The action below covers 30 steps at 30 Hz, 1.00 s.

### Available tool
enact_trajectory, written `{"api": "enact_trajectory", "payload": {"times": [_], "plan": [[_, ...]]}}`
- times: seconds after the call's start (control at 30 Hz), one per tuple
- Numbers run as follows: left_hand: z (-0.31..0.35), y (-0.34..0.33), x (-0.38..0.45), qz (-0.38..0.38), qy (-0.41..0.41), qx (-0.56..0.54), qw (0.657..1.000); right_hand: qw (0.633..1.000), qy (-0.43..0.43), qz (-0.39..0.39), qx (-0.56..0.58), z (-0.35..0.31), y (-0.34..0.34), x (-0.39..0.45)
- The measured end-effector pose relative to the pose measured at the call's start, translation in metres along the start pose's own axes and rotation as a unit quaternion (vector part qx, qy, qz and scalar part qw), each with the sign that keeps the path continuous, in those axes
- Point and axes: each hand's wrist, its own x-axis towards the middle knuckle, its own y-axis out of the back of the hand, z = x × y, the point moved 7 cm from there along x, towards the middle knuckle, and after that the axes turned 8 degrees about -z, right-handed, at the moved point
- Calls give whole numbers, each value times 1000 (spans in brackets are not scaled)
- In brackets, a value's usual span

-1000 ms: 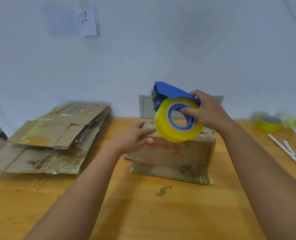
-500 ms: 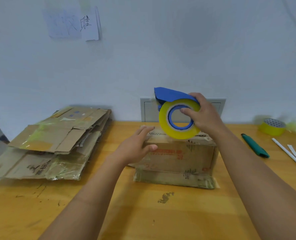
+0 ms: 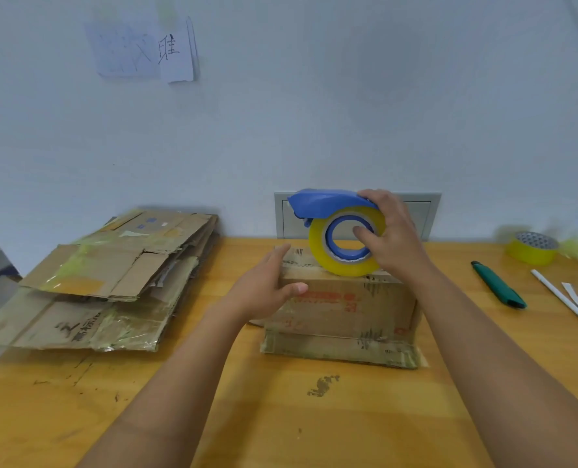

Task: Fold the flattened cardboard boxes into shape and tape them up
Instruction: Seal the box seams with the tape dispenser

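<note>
A folded brown cardboard box stands on the wooden table in the middle, its bottom flaps splayed at the front. My right hand grips a blue tape dispenser with a yellow roll, fingers curled into the core, and the roll rests on the box's top. My left hand lies on the box's left top corner, fingers straight over the top and thumb against the front face. A stack of flattened cardboard boxes lies at the left.
At the right of the table are a green utility knife, a white pen and a spare yellow tape roll. A grey wall panel sits behind the box. Paper notes hang on the wall.
My right hand has lowered the tape dispenser from mid-air onto the box top, a bit to the right. My left hand stays on the box's left corner. The view has tilted slightly.
</note>
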Motion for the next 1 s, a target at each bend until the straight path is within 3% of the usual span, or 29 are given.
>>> {"api": "enact_trajectory", "payload": {"times": [0.13,0.33,0.5,0.63,0.73,0.8,0.9,1.0], "plan": [[0,-1,0,-4,-8,8,1000,1000,-13,6,13,-3,1,1],[-1,-2,2,-15,-6,12,1000,998,44,21,26,-18,1,8],[-4,-3,3,-6,-2,16,1000,998,35,-28,37,-15,-4,8],[-6,-4,4,-4,4,20,1000,985,-30,-134,100,-11,-5,10],[-5,-4,4,-7,4,4,1000,975,-58,-136,164,-10,-2,11],[-4,-4,3,-20,9,-34,999,975,-72,-109,180,-9,-2,13],[-3,5,1,-31,35,-203,978,975,-72,-83,194,-8,-6,16],[-2,42,-1,121,66,-306,942,973,-70,-88,202,-7,-8,17]]}}
